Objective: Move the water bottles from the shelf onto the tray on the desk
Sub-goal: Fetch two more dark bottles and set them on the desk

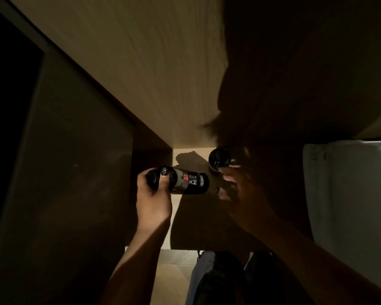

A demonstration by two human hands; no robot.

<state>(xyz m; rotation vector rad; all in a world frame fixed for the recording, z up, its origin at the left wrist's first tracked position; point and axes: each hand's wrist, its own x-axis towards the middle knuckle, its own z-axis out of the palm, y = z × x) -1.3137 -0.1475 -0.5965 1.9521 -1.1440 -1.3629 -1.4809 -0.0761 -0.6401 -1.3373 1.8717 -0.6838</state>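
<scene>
My left hand [153,194] grips one bottle [185,181] by its neck, freeing the right hand [240,190], fingers spread, to reach the second bottle [219,160] on the shelf [191,223].

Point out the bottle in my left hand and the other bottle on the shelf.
Held bottle [185,182], head view, on its label.
Second bottle [219,158], head view, on its dark cap.

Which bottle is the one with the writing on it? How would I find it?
Look at the pale wooden shelf low in the middle of the picture. The left hand holds the labelled bottle sideways by its cap end. Unlike the other bottle by the right hand, it shows white characters.
</scene>
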